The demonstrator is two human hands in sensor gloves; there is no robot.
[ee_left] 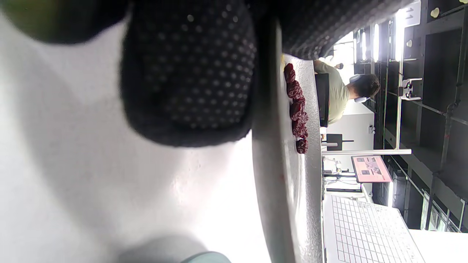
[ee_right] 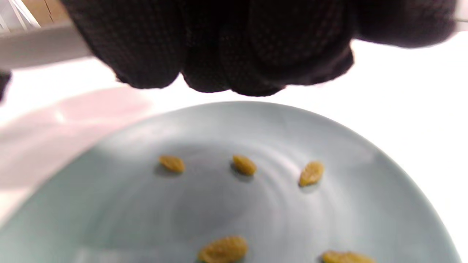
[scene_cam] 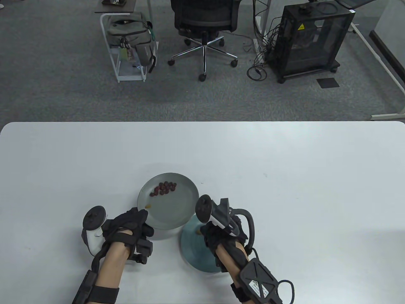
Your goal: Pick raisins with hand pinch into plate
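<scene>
Nearest, the right hand [scene_cam: 221, 236] hovers over a teal plate [scene_cam: 193, 253] at the bench's [scene_cam: 284, 190] front edge. In the right wrist view its gloved fingers [ee_right: 226, 47] hang bunched together above the plate's far rim; whether they pinch anything cannot be told. Golden raisins [ee_right: 244, 165] lie scattered on the teal plate [ee_right: 146, 219], each apart from the others.

Just to the left, the left hand [scene_cam: 131, 223] grips the near-left rim of a grey plate [scene_cam: 180, 209], which is lifted and tilted, its right edge overlapping the teal plate from above. The left wrist view shows one gloved finger [ee_left: 190, 73] under the grey plate [ee_left: 289, 204] and another over its rim. One yellow raisin [scene_cam: 147, 206] sits on the grey plate just beside the left hand's fingertips.

Farther back on that plate, a cluster of dark red dried fruits [scene_cam: 164, 188] lies touching one another.

Beyond the bench, an office chair [scene_cam: 204, 28], a backpack on a white rack [scene_cam: 131, 34] and a black cabinet [scene_cam: 311, 41] stand on grey carpet.
</scene>
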